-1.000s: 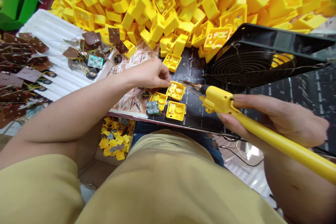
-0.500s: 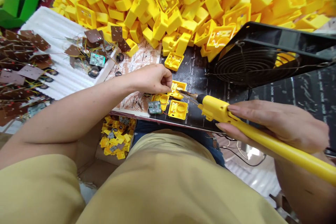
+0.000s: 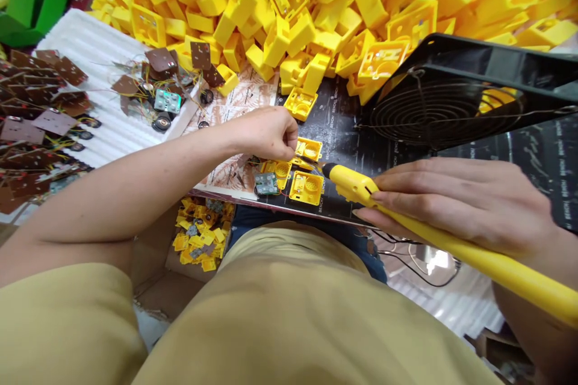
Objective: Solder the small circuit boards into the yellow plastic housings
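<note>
My left hand (image 3: 266,131) is closed in a pinch over a small yellow plastic casing (image 3: 309,149) on the black work mat (image 3: 343,132); what the fingers hold is too small to make out. My right hand (image 3: 456,201) grips a yellow soldering iron (image 3: 406,216), its metal tip reaching to just below my left fingertips. Two more open yellow casings (image 3: 307,187) and a small green circuit board (image 3: 265,183) lie close by on the mat.
A huge heap of yellow plastic casings (image 3: 325,0) fills the back. A black fan (image 3: 442,102) stands at the right. Brown circuit boards with wires (image 3: 40,126) cover a white corrugated sheet on the left. A box of yellow parts (image 3: 201,240) sits below the bench edge.
My right hand has moved the soldering iron leftward, bringing its tip up to the casing under my left fingers. My left hand stays over the casing, which has tilted slightly.
</note>
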`<control>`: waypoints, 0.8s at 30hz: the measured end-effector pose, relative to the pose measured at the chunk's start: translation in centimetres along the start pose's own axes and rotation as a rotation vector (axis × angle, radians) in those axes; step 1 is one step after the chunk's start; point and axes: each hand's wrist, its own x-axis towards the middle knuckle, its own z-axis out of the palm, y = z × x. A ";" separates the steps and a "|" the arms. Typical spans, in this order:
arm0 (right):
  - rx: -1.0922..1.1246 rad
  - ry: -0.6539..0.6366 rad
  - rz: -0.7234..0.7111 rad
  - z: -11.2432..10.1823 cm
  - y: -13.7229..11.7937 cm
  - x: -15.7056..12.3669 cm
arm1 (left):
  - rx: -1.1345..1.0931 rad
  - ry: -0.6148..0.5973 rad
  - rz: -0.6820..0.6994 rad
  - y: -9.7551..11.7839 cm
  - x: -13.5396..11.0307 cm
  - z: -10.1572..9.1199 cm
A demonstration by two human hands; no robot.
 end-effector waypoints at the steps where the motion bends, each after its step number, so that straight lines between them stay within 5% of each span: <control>1: 0.001 -0.005 -0.006 -0.2 0.0 0.1 | 0.000 0.004 -0.001 0.0 0.0 0.0; 12: 0.039 0.100 0.245 -0.9 -1.6 -2.2 | -0.019 0.010 -0.016 -0.2 0.1 0.1; 19: 0.076 0.116 0.140 -0.2 -1.2 -1.2 | 0.034 0.011 -0.033 0.4 0.1 0.4; 24: -0.014 0.186 0.386 0.5 -1.0 -4.1 | 0.024 0.023 0.010 -0.2 -0.6 -0.7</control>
